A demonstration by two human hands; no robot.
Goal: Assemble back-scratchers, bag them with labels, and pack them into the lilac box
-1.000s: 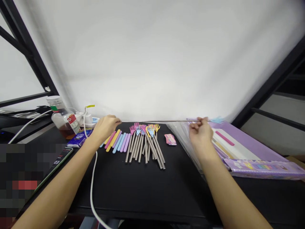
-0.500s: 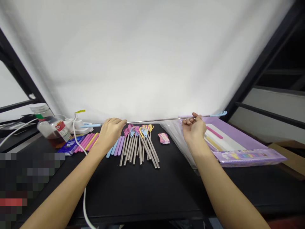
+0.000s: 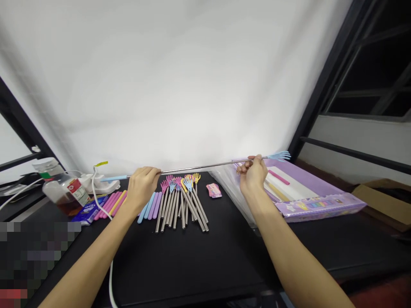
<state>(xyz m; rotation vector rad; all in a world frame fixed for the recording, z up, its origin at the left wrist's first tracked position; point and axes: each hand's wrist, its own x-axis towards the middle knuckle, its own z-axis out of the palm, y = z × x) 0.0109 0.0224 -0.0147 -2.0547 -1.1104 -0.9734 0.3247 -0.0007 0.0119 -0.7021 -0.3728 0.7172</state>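
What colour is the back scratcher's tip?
The back scratcher's tip is light blue, best seen in the head view.

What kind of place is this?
Probably a small assembly or packing bench: loose metal back scratchers with hand-shaped heads, a row of pastel handles, and lilac retail packaging on a black table.

The black table has metal back scratchers, colored sticks, a pink pack, a bottle, and a purple box.

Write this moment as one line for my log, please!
left hand: grips metal back scratcher | right hand: grips it near blue tip | nearby: pile of back scratchers, pink packet
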